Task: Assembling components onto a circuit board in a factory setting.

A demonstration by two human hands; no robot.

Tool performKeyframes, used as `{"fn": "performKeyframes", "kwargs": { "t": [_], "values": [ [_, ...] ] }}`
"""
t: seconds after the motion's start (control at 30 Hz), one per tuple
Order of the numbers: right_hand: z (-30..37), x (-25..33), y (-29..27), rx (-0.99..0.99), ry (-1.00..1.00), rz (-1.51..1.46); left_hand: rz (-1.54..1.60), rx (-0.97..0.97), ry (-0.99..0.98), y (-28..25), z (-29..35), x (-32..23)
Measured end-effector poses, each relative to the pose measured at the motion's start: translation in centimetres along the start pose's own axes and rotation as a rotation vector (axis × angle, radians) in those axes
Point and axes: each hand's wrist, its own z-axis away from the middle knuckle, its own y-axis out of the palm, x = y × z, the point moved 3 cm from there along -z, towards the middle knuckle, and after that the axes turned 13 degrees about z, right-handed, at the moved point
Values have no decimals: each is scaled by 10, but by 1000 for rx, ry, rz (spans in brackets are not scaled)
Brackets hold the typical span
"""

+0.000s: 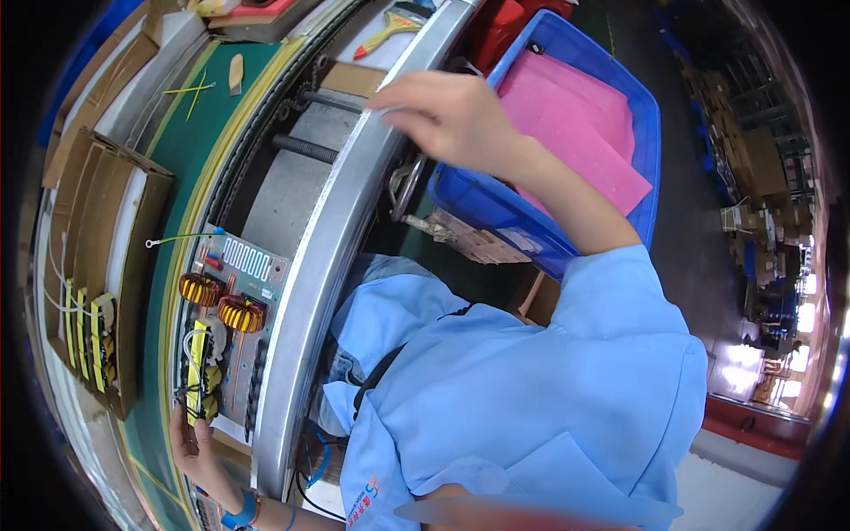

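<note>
A green circuit board (251,270) lies on the conveyor line, with two copper-wound toroid coils (241,313) on it. Beside the coils stands a yellow-edged transformer module (198,372) with a looped white wire. My left hand (197,451), wearing a blue wristband, grips the lower end of this module between thumb and fingers. My right hand (452,115) is raised over the silver metal rail (341,190), apart from the board. Its fingers are closed together, and what they hold, if anything, cannot be made out. A green-yellow wire (184,237) with a ring terminal sticks out from the board's edge.
An open cardboard box (146,239) with several similar modules stands left of the line. Loose yellow wires (190,91) lie on the green strip near a small wooden-handled piece (236,74). A brush (387,37) lies farther up. A blue bin (653,133) holds pink sheets (575,124).
</note>
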Motion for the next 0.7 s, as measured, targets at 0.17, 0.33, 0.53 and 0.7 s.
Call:
{"fn": "performKeyframes", "kwargs": {
  "t": [0.17, 0.33, 0.53, 0.7],
  "values": [
    [41, -53, -22, -3, 235, 25, 53, 134, 27, 42, 0, -24],
    [48, -48, -3, -51, 187, 19, 160, 326, 75, 82, -15, -37],
    [38, -3, 2, -32, -4, -190, 300, 468, 104, 141, -41, -59],
    [21, 75, 22, 73, -369, -263, 458, 602, -8, 190, -65, -80]
  ]
}}
